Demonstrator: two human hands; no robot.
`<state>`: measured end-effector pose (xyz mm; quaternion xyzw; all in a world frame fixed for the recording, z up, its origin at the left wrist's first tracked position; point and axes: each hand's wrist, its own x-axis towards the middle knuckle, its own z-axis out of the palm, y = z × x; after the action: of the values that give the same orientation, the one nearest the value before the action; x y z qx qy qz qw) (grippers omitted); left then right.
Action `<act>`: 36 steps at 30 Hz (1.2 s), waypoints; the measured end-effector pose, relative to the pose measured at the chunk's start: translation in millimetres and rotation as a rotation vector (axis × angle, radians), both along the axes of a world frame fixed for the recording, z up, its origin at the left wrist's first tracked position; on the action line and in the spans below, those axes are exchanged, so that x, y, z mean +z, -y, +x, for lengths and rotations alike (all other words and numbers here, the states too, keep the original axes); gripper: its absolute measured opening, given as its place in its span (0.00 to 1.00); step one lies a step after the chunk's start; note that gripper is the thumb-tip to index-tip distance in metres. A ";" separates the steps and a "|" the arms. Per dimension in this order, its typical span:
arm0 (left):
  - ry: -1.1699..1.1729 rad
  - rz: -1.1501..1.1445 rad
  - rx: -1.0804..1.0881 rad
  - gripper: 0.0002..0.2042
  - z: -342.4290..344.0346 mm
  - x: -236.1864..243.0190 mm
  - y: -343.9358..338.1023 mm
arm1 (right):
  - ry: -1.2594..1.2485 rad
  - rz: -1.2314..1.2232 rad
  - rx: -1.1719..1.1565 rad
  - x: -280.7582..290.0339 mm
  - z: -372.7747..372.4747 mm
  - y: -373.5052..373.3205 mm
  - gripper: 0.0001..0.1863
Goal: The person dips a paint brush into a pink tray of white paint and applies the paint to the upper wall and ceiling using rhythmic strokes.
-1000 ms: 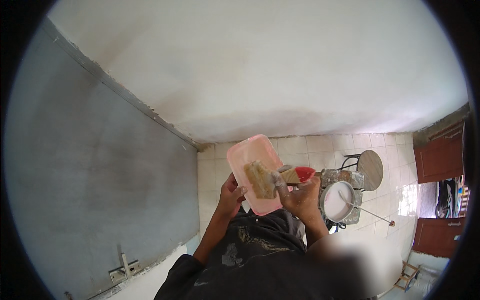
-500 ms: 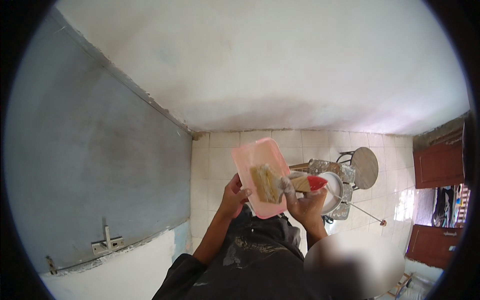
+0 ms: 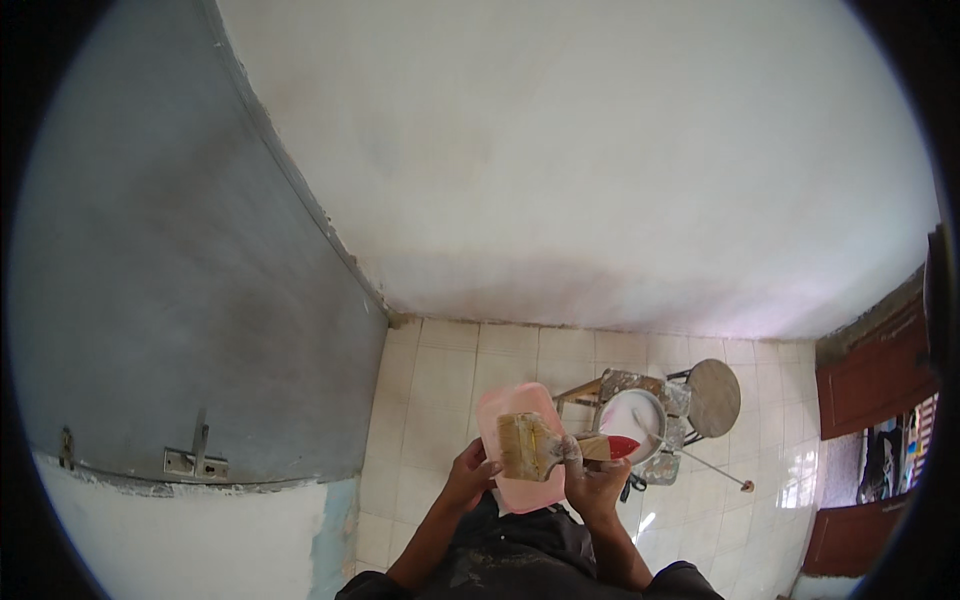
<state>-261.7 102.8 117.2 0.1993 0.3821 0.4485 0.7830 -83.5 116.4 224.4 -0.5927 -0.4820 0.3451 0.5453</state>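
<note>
My left hand grips the left side of a pink plastic tray, held at waist height in front of my dark, paint-marked clothes. My right hand is wrapped round a wide paintbrush with a pale wooden, red-ended handle. Its pale bristles, coated with paint, lie over the middle of the tray, hiding part of it; whether they touch it I cannot tell. Beyond my right hand a bucket of white liquid, with a long stick in it, stands on a paint-spattered stool.
A round wooden stool stands on the tiled floor. A grey door with a metal latch is at the left, a white wall ahead. At the right, red-brown shutters flank an opening with objects in it.
The view has tilted upward, so my hands, tray and stools sit lower in the frame and more wall shows. The bristles appear slightly higher on the tray, relative to its rim.
</note>
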 end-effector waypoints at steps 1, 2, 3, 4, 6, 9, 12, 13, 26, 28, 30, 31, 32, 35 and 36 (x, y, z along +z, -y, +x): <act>0.002 0.029 0.000 0.32 5.8 1.5 4.2 | -0.098 -0.038 -0.019 2.9 7.9 3.1 0.07; -0.010 0.030 0.006 0.31 13.4 2.5 9.2 | -0.093 -0.006 -0.019 9.2 18.3 6.1 0.07; -0.022 0.030 0.011 0.30 22.9 3.9 12.9 | -0.053 -0.031 -0.015 18.1 30.4 9.9 0.06; -0.028 0.052 0.004 0.30 30.5 3.9 17.7 | -0.023 -0.066 -0.016 24.8 41.0 15.7 0.06; -0.012 0.028 0.005 0.28 52.2 6.0 23.7 | -0.127 -0.001 -0.037 40.1 69.2 23.4 0.06; -0.044 0.059 -0.006 0.27 98.6 14.9 35.6 | -0.365 0.004 -0.142 39.7 132.3 45.3 0.06; -0.037 0.075 0.000 0.27 162.2 11.9 50.8 | -0.326 0.081 -0.237 37.4 217.3 72.7 0.07; -0.028 0.084 -0.020 0.27 188.2 17.8 52.6 | -0.227 0.079 -0.248 42.2 248.1 82.8 0.08; 0.084 0.068 -0.083 0.30 436.1 50.0 96.2 | -0.875 -0.049 -0.285 49.9 503.0 137.2 0.15; 0.084 0.083 -0.038 0.28 455.4 53.4 99.4 | -1.055 -0.010 -0.059 57.0 525.8 143.2 0.16; 0.102 0.072 -0.118 0.25 471.1 50.5 89.4 | -1.028 0.005 -0.147 45.8 546.4 142.8 0.15; 0.095 0.034 -0.137 0.26 481.5 52.0 79.6 | -1.069 0.008 -0.169 45.2 557.1 140.5 0.15; 0.094 0.022 -0.135 0.26 493.7 52.5 83.1 | -1.111 0.011 -0.190 44.4 569.0 140.0 0.14; -0.044 0.026 -0.117 0.25 540.9 62.6 84.7 | -1.182 0.115 -0.180 27.9 621.2 141.3 0.12; -0.040 0.023 -0.116 0.25 558.2 59.4 84.2 | -1.201 0.121 -0.167 18.6 641.3 139.8 0.11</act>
<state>296.5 18.7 176.6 0.2389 0.3805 0.4027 0.7975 557.8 -23.4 242.9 -0.2984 -0.0608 0.5471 0.7797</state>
